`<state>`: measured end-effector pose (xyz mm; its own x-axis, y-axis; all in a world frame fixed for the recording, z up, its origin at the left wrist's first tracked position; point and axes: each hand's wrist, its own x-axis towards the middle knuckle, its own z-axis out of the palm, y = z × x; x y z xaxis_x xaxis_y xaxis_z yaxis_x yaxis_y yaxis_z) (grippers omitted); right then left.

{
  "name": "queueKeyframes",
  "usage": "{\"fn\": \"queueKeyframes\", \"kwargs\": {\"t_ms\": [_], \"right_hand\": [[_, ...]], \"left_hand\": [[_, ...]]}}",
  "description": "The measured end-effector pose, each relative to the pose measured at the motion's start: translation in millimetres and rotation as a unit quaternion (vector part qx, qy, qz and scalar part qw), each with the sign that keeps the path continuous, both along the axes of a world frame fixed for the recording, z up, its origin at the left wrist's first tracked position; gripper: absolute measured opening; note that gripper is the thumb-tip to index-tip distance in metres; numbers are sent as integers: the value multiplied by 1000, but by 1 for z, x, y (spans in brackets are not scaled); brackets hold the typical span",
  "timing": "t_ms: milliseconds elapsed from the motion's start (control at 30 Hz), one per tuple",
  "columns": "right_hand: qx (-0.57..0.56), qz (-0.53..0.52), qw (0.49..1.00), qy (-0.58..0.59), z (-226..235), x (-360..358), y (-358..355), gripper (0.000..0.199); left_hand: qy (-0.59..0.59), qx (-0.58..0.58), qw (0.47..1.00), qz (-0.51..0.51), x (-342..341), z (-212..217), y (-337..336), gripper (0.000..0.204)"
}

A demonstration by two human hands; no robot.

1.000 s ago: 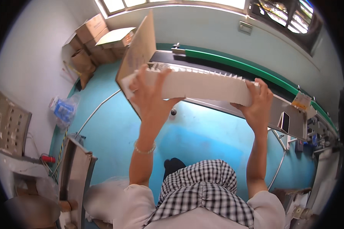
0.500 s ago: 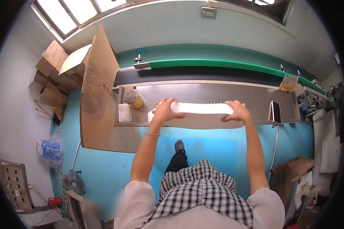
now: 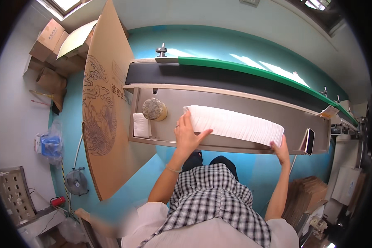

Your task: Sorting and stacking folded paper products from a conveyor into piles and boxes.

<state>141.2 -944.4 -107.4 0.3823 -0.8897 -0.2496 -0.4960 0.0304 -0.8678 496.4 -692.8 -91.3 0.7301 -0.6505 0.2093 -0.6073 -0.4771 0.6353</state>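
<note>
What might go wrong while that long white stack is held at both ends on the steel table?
The white stack is long and made of many thin pieces, gripped only by the left hand and right hand at its ends; the middle could buckle and spill. It lies close to the steel table's near edge, so pieces might slide off. The phone leaning beside the right hand could be knocked.

A long stainless-steel workbench [image 3: 235,108] ran across the view, with a black conveyor belt [image 3: 219,78] and a green rail [image 3: 252,68] along its far side. On the steel top lay a long white stack of flat paper pieces [image 3: 235,124], spanning much of its length. Toward the bench's left end stood a round roll of tape [image 3: 154,109], with a small white folded sheet [image 3: 141,125] just beside it. A dark phone [image 3: 309,141] rested near the right end.
</note>
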Motion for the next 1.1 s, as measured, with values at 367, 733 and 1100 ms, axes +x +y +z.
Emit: {"fn": "queueKeyframes", "kwargs": {"t_ms": [367, 733, 1100], "right_hand": [[-107, 39, 992, -55, -8, 109, -26, 48], [187, -66, 969, -148, 6, 115, -61, 38], [112, 89, 985, -92, 4, 91, -82, 41]], "left_hand": [[-169, 136, 975, 45, 19, 25, -20, 57], [-53, 29, 933, -355, -54, 34, -227, 80], [127, 137, 867, -462, -38, 15, -284, 72]]}}
